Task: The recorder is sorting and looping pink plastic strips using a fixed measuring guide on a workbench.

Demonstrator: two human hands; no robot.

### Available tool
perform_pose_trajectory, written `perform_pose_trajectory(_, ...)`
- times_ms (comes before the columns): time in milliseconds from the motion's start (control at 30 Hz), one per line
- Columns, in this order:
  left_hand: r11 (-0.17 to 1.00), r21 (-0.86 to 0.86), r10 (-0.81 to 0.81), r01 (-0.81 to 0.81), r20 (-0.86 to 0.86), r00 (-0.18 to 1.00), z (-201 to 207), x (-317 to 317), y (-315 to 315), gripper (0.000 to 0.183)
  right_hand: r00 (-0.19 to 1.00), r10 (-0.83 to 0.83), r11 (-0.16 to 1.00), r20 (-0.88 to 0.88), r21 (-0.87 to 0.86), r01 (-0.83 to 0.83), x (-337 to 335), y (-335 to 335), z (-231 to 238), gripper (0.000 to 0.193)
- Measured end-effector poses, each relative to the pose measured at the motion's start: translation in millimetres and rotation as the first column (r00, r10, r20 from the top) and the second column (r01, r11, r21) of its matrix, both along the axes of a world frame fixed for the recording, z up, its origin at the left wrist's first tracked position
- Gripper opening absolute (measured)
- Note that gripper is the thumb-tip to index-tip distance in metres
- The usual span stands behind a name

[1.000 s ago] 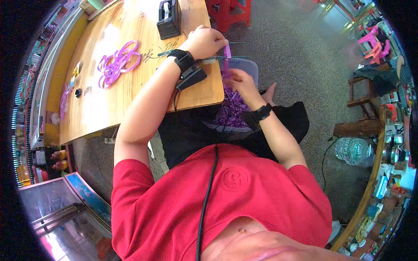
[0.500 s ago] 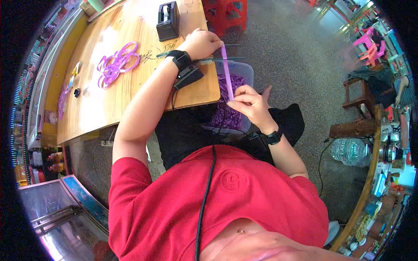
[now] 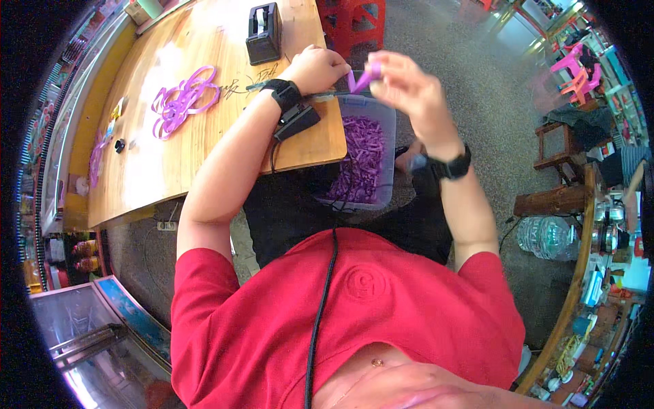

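Between my hands a narrow purple ribbon [image 3: 358,84] bends into a V shape. My left hand [image 3: 319,70], just past the table's right edge, pinches one end of it. Farther right, my right hand [image 3: 411,88] is raised and smeared by motion; its fingers close on the ribbon's other end. Below them stands a clear plastic bin [image 3: 389,136] full of small purple folded pieces [image 3: 362,160]. A loose tangle of purple ribbon [image 3: 182,103] lies on the wooden table [image 3: 225,146], left of my left forearm.
A black tape dispenser [image 3: 264,37] stands on the table beyond my left hand. A black wired device [image 3: 298,123] sits at the near right corner. A red plastic stool [image 3: 355,27] stands behind the bin; a wooden stool [image 3: 555,146] and a large clear bottle [image 3: 546,237] are at right.
My right hand has swung up and away from me, bringing its ribbon end near my left hand. The ribbon, earlier stretched straight, is now bent. My left hand has barely moved.
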State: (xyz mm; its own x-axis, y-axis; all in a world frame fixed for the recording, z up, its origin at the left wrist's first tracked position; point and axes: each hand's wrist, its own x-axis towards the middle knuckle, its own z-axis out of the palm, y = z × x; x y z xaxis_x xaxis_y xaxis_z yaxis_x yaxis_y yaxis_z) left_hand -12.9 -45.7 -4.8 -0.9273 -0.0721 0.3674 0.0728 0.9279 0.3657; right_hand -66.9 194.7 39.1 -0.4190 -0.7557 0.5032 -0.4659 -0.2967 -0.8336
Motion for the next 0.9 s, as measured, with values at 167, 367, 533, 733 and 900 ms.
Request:
perform_pose_trajectory(167, 0.949, 0.296, 0.112, -0.104, -0.01, 0.994, 11.1, 5.5, 0.2, 0.032, 0.967, -0.067, 0.998, 0.245, 0.009, 0.067, -59.2, -73.6, -23.3, 0.039)
perform_pose_trajectory(367, 0.914, 0.352, 0.213, -0.2, 0.002, 0.977, 32.7, 18.4, 2.4, 0.031, 0.971, -0.084, 0.986, 0.222, 0.16, 0.048, -73.1, -98.1, -47.9, 0.04)
perform_pose_trajectory(533, 0.927, 0.334, 0.191, -0.172, -0.024, 0.981, 31.2, 15.2, 4.5, 0.033, 0.964, -0.107, 0.977, 0.245, 0.206, 0.057, -75.1, -100.4, -55.9, 0.04)
perform_pose_trajectory(733, 0.983, 0.18, 0.055, -0.034, -0.113, 0.992, 28.9, 12.6, 13.9, 0.026, 0.928, -0.151, 0.931, 0.34, 0.364, 0.018, -73.3, -93.6, -52.5, 0.033)
perform_pose_trajectory(900, 0.999, -0.016, -0.035, 0.035, -0.03, 0.999, 16.0, 2.6, 11.2, 0.021, 0.706, -0.041, 0.92, 0.707, 0.302, -0.25, -93.1, -90.6, -76.8, 0.027)
